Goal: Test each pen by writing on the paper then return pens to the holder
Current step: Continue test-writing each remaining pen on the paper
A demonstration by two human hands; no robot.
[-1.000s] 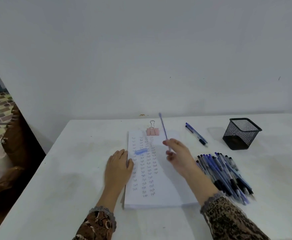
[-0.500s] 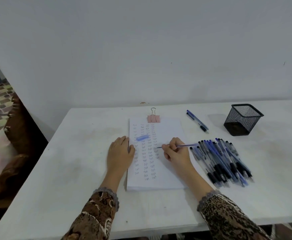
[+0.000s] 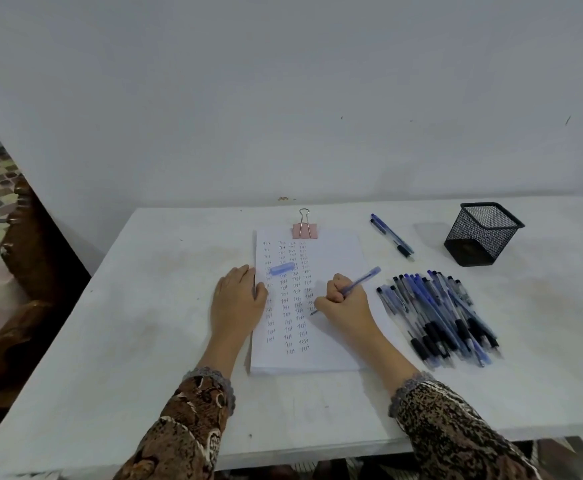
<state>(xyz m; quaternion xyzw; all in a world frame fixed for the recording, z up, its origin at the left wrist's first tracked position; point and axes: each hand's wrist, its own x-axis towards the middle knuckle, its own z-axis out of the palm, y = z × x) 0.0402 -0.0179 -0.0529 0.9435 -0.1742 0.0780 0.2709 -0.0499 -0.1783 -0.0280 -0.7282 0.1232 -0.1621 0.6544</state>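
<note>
A stack of white paper (image 3: 331, 341) lies mid-table, its left half filled with columns of small written words. My right hand (image 3: 343, 303) grips a blue pen (image 3: 362, 280) with the tip down on the paper beside the words. My left hand (image 3: 238, 299) rests flat on the paper's left edge. A blue pen cap (image 3: 282, 268) lies on the sheet. Several blue and black pens (image 3: 439, 313) lie in a pile to the right. The black mesh holder (image 3: 484, 233) stands at the back right; no pens show in it.
A pink binder clip (image 3: 305, 229) holds the paper's top edge. Two pens (image 3: 392, 237) lie apart between the paper and the holder. The white table (image 3: 144, 341) meets a white wall behind. A brown piece of furniture (image 3: 30, 258) stands left of the table.
My right hand brought the pen down from a raised position to the paper and now holds its tip on the sheet. The left hand stayed on the paper's edge. The view tilted downward.
</note>
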